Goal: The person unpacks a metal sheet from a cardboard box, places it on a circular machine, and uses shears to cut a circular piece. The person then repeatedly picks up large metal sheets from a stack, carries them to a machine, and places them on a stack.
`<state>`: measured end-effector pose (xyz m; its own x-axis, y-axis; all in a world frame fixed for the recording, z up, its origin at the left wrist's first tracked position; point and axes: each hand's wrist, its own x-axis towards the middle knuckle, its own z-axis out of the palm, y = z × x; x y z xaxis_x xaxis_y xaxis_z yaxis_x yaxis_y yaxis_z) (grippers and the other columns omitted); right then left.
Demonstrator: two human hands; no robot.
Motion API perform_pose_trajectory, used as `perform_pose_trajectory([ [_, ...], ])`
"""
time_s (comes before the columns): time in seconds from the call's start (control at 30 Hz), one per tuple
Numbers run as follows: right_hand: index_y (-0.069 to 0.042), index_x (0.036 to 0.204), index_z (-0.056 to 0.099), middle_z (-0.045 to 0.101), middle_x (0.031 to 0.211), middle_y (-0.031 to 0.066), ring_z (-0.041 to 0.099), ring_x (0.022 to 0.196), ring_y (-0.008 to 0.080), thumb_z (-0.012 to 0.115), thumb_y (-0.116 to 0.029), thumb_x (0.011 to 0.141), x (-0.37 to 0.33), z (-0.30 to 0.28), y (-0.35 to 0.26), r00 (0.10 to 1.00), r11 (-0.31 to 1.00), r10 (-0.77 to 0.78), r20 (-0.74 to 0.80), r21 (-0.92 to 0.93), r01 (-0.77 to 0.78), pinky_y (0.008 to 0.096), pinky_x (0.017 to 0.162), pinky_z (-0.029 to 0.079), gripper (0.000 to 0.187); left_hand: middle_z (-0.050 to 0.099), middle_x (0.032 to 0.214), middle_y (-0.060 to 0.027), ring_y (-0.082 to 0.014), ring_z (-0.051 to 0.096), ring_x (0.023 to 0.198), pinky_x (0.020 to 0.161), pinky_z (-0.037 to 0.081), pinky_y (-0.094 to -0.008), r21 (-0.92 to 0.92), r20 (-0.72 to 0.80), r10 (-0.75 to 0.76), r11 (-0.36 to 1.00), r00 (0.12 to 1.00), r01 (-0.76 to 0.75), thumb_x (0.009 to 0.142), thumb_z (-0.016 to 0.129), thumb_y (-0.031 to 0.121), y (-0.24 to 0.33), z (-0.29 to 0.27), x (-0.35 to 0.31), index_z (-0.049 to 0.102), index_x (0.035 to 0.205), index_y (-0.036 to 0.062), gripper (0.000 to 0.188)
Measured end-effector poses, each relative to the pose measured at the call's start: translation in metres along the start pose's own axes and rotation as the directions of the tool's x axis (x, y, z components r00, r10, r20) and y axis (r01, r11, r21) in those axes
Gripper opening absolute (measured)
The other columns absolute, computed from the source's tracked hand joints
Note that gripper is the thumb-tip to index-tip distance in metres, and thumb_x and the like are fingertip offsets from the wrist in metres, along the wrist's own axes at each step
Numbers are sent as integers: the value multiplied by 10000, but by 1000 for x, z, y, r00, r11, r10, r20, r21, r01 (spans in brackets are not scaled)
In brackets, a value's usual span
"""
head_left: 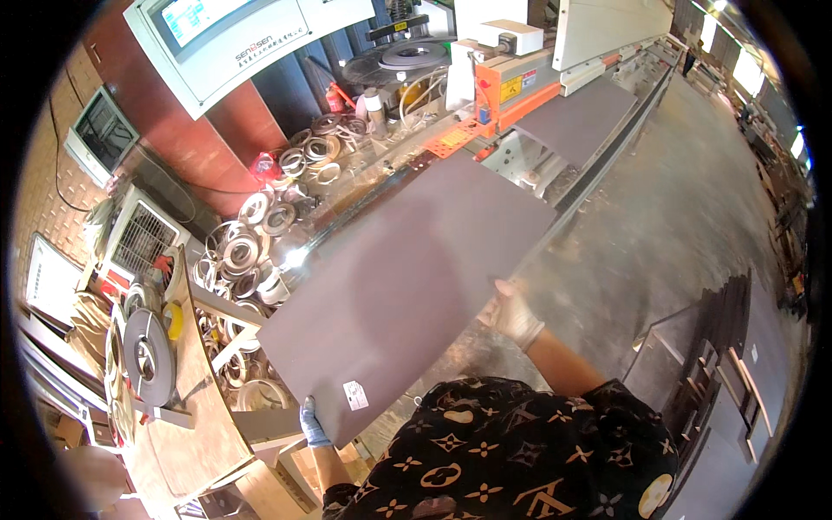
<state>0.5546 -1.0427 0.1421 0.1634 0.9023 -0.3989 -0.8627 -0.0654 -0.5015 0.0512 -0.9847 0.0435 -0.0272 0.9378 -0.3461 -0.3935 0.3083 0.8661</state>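
A large grey-brown flat board (407, 277) stretches from in front of me up to the orange-guarded machine (507, 91). A small white label (355, 395) is stuck near its close left corner. My left hand (313, 423), in a bluish glove, grips the board's near edge beside that label. In a pale glove, my right hand (513, 317) holds the right edge about halfway along. Fingers under the board are hidden. The board's far end lies against the machine's feed side. Another dark board (582, 121) lies farther along the machine.
Many loose rolls of banding (243, 251) are heaped left of the board. A wooden table (195, 407) carrying a big grey roll (149, 357) stands at the left. A stack of dark boards (719, 416) lies at the right. A control screen (195, 17) hangs upper left.
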Motion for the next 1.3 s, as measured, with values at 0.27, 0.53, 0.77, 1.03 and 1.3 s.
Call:
perform_pose_trajectory([
  [0.27, -36, 1427, 206, 130, 1501, 163, 126, 1389, 319, 654, -486, 770, 5, 52, 3, 994, 973, -92, -59, -219, 77, 480, 1108, 156, 913, 590, 1154, -151, -295, 572, 1030, 936, 449, -407, -53, 93, -255, 964, 962, 261, 882, 556, 289, 39, 83, 63, 527, 1191, -13, 433],
  [0.53, -25, 1390, 313, 359, 1394, 174, 326, 1296, 253, 625, -254, 861, 30, 44, 20, 862, 831, -472, -183, -419, 366, 365, 1074, 271, 656, 584, 1174, -142, -309, 562, 1046, 939, 437, -445, 1, 62, -235, 972, 970, 235, 890, 525, 314, 47, 112, 91, 526, 1205, 16, 434],
  [0.77, -15, 1331, 426, 346, 1417, 160, 315, 1316, 258, 622, -413, 821, 23, 48, 10, 939, 719, -338, -71, -663, 209, 364, 1085, 236, 676, 590, 1168, -137, -297, 569, 1047, 939, 441, -434, 16, 79, -291, 957, 954, 290, 889, 529, 318, 48, 111, 90, 544, 1186, 21, 420],
  [1.03, -18, 1343, 405, 404, 1378, 127, 346, 1293, 242, 600, -473, 820, 20, 41, 3, 959, 809, -282, 25, -531, 252, 365, 1084, 233, 720, 587, 1179, -111, -308, 554, 1058, 941, 428, -463, 33, 135, -278, 961, 951, 276, 871, 549, 366, 40, 101, 101, 530, 1227, 76, 460],
  [1.3, -38, 1366, 380, 392, 1392, 114, 308, 1321, 237, 567, -523, 828, 15, 48, 1, 956, 830, -292, 27, -490, 267, 383, 1093, 207, 748, 594, 1164, -121, -308, 564, 1049, 934, 439, -460, -37, 94, -374, 925, 923, 378, 857, 566, 362, 37, 95, 106, 547, 1202, 61, 458],
])
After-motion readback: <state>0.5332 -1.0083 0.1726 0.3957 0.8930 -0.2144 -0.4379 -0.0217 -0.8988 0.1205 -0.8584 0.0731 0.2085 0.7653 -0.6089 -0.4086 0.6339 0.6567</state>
